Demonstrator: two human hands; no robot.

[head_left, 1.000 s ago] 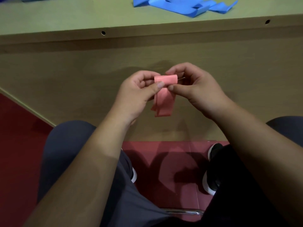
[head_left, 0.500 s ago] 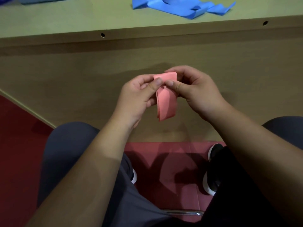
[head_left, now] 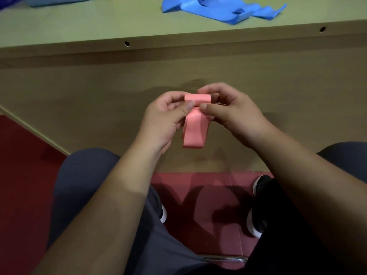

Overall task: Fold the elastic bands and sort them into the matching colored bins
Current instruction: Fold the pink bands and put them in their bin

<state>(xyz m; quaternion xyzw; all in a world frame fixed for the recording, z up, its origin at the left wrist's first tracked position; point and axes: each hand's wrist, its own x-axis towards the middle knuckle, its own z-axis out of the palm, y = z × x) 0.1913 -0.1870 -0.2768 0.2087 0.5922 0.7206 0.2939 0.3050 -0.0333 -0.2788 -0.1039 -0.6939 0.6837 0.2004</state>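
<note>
Pinching pink band (head_left: pixel 195 128) top, L hand (head_left: pixel 160 122) + R hand (head_left: pixel 236 114) fingers (head_left: pixel 208 107) | long axis vert, hangs down

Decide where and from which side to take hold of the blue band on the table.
Pinch the blue band at its raised fold on the near side, coming down from above: it lies crumpled on the table, and that fold likely stands up enough to catch.

Maybe workroom: laminate desk (head_left: pixel 79 20), red floor (head_left: pixel 19 175)
</note>
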